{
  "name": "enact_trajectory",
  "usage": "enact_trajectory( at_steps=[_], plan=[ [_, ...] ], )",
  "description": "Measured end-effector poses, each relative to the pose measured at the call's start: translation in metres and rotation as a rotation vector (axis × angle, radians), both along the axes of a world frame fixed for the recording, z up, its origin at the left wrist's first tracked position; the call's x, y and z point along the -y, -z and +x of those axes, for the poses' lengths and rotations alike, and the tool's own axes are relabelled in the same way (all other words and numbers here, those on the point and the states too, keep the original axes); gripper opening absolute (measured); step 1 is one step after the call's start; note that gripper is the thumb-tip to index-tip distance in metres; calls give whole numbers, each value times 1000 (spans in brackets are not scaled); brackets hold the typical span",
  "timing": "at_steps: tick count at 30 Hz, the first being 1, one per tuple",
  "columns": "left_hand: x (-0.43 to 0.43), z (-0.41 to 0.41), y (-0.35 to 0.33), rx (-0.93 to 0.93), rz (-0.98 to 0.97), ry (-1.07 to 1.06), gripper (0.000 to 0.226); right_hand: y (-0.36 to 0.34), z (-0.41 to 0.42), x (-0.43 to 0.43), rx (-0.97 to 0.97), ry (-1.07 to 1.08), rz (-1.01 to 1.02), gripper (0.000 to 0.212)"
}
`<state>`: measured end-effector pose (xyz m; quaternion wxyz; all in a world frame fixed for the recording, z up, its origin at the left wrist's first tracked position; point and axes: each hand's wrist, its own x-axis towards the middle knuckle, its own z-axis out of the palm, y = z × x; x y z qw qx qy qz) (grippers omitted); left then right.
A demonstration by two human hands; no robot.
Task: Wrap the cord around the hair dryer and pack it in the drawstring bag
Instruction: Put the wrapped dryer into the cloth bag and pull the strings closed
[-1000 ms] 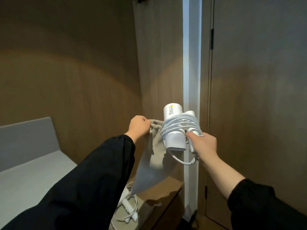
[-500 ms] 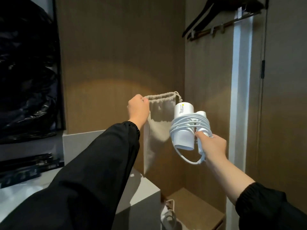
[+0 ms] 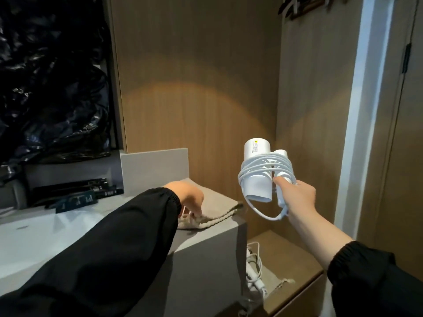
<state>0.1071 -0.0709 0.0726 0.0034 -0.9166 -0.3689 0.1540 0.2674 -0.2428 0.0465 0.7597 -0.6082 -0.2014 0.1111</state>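
My right hand (image 3: 295, 197) grips the folded handle of a white hair dryer (image 3: 257, 172) and holds it up in the air, barrel upright. Its white cord (image 3: 263, 167) is wound several times around barrel and handle, and a loose loop hangs below. The beige drawstring bag (image 3: 219, 208) lies flat on the grey countertop (image 3: 206, 234), near its right end. My left hand (image 3: 190, 197) rests on the bag, fingers curled at its gathered mouth and pinching the fabric there.
A white basin (image 3: 34, 243) sits in the counter at the left, with dark packets (image 3: 77, 193) behind it. Below the counter's right end, a wooden shelf (image 3: 295, 259) holds another white corded appliance (image 3: 254, 268) on a beige bag. Hangers (image 3: 302, 5) hang top right.
My left hand has brought the bag down from hanging in the air onto the countertop. My right hand still holds the wrapped dryer, a little to the right of the bag.
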Motion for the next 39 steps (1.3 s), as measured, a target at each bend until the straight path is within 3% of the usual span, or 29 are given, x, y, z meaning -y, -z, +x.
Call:
enact_trajectory(
  at_steps=[3, 7, 10, 16, 19, 32, 35, 39],
  plan=[
    [6, 10, 24, 19, 127, 73, 39, 16, -3, -1, -20, -35, -57, 20],
    [0, 24, 44, 147, 89, 124, 20, 26, -3, -1, -2, -70, -133, 23],
    [-14, 23, 50, 310, -27, 112, 21, 27, 1, 3, 29, -122, -195, 22],
    [-36, 8, 66, 701, -451, 32, 27, 29, 6, 2, 193, -191, -327, 15],
    [-53, -1, 77, 930, -542, -33, 24, 34, 6, -6, 194, -227, -378, 17],
    [-51, 3, 66, 1405, -447, -155, 23, 33, 12, -26, 84, -440, -554, 31],
    [-51, 1, 61, 1460, -393, -170, 33, 38, 10, -35, 115, -439, -574, 29],
    [-50, -1, 61, 1495, -331, -173, 29, 42, 7, -45, 138, -472, -594, 27]
  ],
)
